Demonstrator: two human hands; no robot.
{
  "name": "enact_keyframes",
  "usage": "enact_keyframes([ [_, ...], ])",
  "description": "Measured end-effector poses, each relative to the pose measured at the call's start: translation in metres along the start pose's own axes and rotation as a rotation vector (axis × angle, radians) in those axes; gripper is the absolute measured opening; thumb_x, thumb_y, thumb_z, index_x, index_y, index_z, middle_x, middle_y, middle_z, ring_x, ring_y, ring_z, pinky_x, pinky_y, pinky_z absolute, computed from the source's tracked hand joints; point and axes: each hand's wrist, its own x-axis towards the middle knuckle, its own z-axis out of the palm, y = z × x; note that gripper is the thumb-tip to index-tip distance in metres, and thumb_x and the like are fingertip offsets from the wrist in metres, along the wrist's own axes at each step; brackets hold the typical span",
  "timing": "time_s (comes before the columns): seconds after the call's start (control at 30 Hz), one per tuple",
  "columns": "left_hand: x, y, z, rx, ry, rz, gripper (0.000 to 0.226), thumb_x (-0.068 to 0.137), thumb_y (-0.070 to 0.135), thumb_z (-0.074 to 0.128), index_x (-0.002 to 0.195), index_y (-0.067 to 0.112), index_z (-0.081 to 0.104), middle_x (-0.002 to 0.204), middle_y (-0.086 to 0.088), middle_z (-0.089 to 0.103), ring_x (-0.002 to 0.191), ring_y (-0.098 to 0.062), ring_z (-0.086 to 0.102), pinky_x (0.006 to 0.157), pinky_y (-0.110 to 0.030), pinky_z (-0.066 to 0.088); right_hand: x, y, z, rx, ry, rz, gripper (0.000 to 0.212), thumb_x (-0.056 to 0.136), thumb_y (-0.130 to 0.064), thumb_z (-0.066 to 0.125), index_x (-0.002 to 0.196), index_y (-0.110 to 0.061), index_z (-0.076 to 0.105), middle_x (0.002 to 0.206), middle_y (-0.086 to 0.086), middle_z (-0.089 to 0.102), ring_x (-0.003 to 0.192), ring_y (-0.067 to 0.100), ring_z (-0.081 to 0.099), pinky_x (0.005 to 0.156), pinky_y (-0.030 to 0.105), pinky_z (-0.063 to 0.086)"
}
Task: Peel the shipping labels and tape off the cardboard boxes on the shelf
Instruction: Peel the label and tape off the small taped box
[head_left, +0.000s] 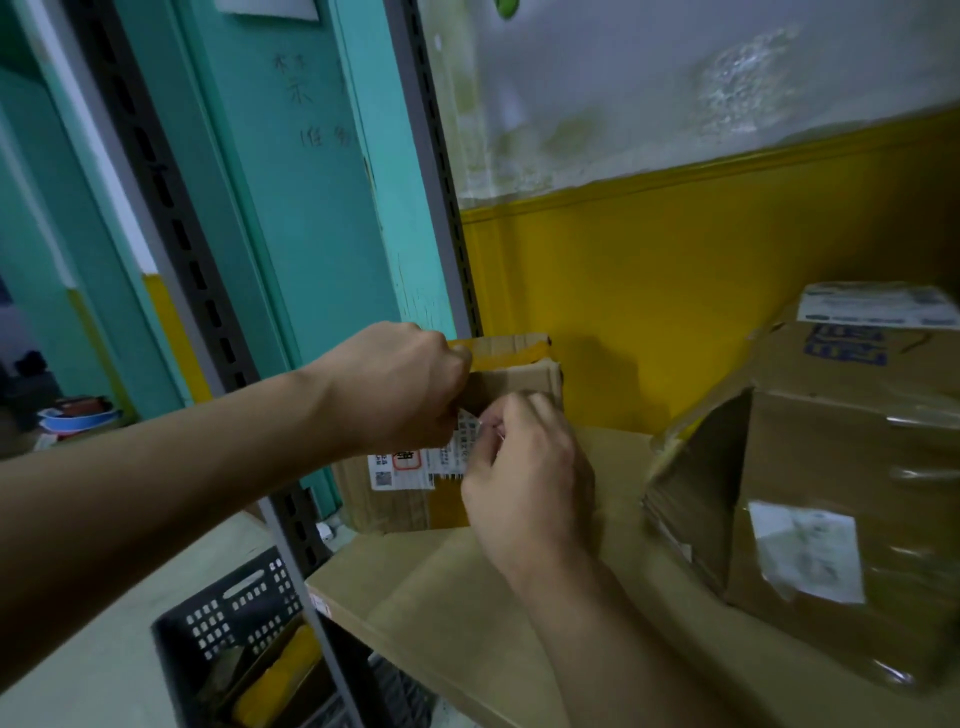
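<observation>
cardboard small box (519, 382) stands at the back left corner of the shelf (415, 597), by the grey upright (447, 208). it has a white shipping label (405, 467) on its near face and yellow tape (506, 347) along its top. the left grip (395, 384) is curled over the top edge at the tape, bracing the box. the right grip (524, 467) pinches what looks like the label's upper right edge.

to do this well, i would brace hard with the left so the box does not tip. the right should draw the label low and slow, back along the face, so the paper comes off whole rather than tearing.

counted:
- two boxes, this one and a big box (831, 467) at the right, well apart
- three white labels, one here and two on the big box
- one strip of yellow tape, with clear tape shining on the big box
- one black crate (228, 618) below the shelf
</observation>
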Motion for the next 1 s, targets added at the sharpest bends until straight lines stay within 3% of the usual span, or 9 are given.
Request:
enact_keyframes([
  [0.07,0.002,0.001,0.0,0.007,-0.002,-0.011,0.02,0.096,0.033,0.049,0.104,0.015,0.056,0.067,0.007,0.045,0.06,-0.014,0.054,0.051,-0.022,0.042,0.001,0.0,0.0,0.002,0.022,-0.006,0.007,0.095,-0.016,0.053,0.093,-0.021,0.058,0.102,-0.007,0.054,0.092,0.007,0.044,0.067,0.016,0.025],
  [0.2,0.002,-0.001,-0.001,-0.025,-0.031,-0.02,0.02,0.097,0.031,0.048,0.107,0.016,0.057,0.076,0.004,0.055,0.067,-0.015,0.061,0.059,-0.025,0.052,0.0,0.001,0.0,-0.007,-0.033,0.007,0.008,0.097,-0.02,0.051,0.1,-0.024,0.057,0.107,-0.01,0.051,0.096,0.002,0.041,0.077,0.017,0.032],
  [0.37,0.002,0.002,0.002,0.004,0.009,-0.034,0.018,0.098,0.03,0.046,0.104,0.016,0.055,0.067,0.006,0.043,0.061,-0.015,0.053,0.055,-0.025,0.041,0.001,-0.003,-0.002,0.001,-0.042,0.033,0.007,0.096,-0.02,0.051,0.098,-0.024,0.056,0.106,-0.01,0.051,0.101,0.006,0.048,0.079,0.018,0.035],
  [0.47,0.0,0.002,0.006,-0.015,0.029,-0.038,0.017,0.101,0.031,0.042,0.106,0.017,0.051,0.07,0.006,0.047,0.059,-0.011,0.052,0.053,-0.024,0.043,0.001,-0.001,-0.003,-0.008,-0.07,0.041,0.006,0.098,-0.022,0.049,0.098,-0.026,0.054,0.107,-0.012,0.048,0.101,0.003,0.044,0.079,0.016,0.033],
  [0.57,-0.004,0.005,0.013,-0.065,0.03,-0.046,0.016,0.103,0.032,0.038,0.109,0.02,0.047,0.079,0.006,0.052,0.063,-0.01,0.054,0.058,-0.024,0.048,0.002,-0.002,-0.002,0.002,-0.069,0.047,0.008,0.098,-0.024,0.048,0.092,-0.029,0.049,0.105,-0.014,0.047,0.097,0.001,0.04,0.074,0.014,0.03],
  [0.7,-0.009,0.009,0.02,-0.107,0.078,-0.092,0.015,0.103,0.033,0.038,0.109,0.021,0.044,0.075,0.01,0.038,0.064,-0.012,0.046,0.064,-0.026,0.05,0.002,-0.003,-0.002,-0.003,-0.054,0.033,0.013,0.098,-0.026,0.047,0.086,-0.032,0.043,0.1,-0.015,0.045,0.095,0.003,0.04,0.076,0.017,0.028],
  [0.83,-0.011,0.01,0.024,-0.129,0.119,-0.108,0.016,0.102,0.032,0.04,0.109,0.019,0.045,0.084,0.005,0.049,0.069,-0.017,0.052,0.068,-0.034,0.053,0.002,0.001,0.002,-0.008,-0.004,0.014,0.015,0.096,-0.023,0.051,0.084,-0.031,0.045,0.094,-0.014,0.045,0.087,0.004,0.04,0.063,0.015,0.025],
  [1.0,-0.013,0.012,0.033,-0.127,0.192,-0.085,0.018,0.104,0.031,0.038,0.112,0.016,0.046,0.086,0.005,0.047,0.068,-0.015,0.05,0.067,-0.033,0.054,0.001,0.005,0.005,-0.032,0.01,-0.004,0.015,0.096,-0.025,0.053,0.083,-0.03,0.047,0.092,-0.014,0.046,0.086,0.004,0.043,0.061,0.015,0.026],
])
